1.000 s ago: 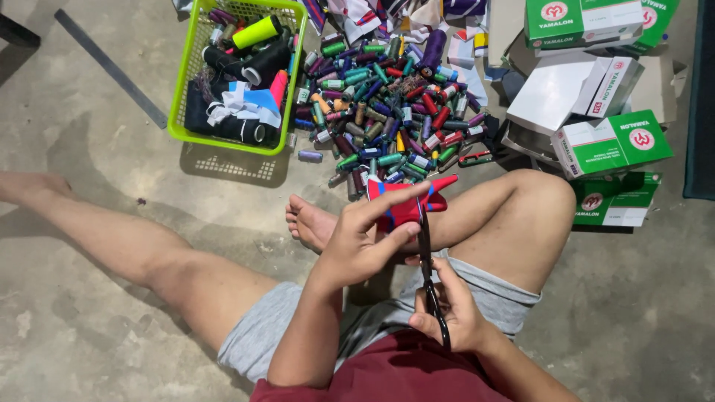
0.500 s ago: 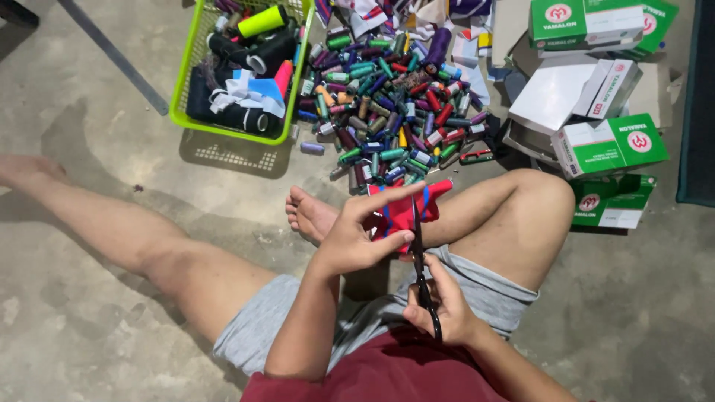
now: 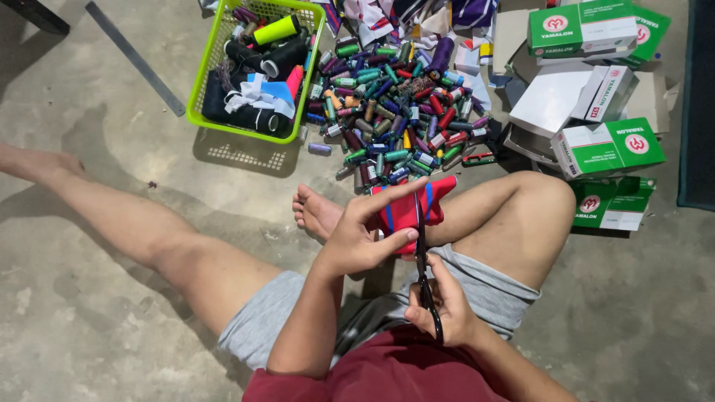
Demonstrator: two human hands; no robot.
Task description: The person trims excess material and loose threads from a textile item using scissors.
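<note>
- The left hand (image 3: pixel 357 242) pinches a piece of red cloth with blue stripes (image 3: pixel 408 211), thumb and fingers closed on its near edge, index finger stretched over the top.
- The right hand (image 3: pixel 441 309) is closed around the handles of a pair of black scissors (image 3: pixel 421 257), whose blades point away from the body and reach into the cloth.
- The cloth is held up above the bent right leg, just beside the bare foot (image 3: pixel 316 212).
- Beyond the cloth, a heap of coloured thread spools (image 3: pixel 395 104) lies on the concrete floor (image 3: pixel 89 313).
- A lime green plastic basket (image 3: pixel 199 82) stands left of the heap, holding dark spools and scraps of fabric.
- Green and white cardboard boxes (image 3: pixel 607 145) are stacked to the right of the spools.
- A grey metal ruler (image 3: pixel 134 58) lies on the floor left of the basket.
</note>
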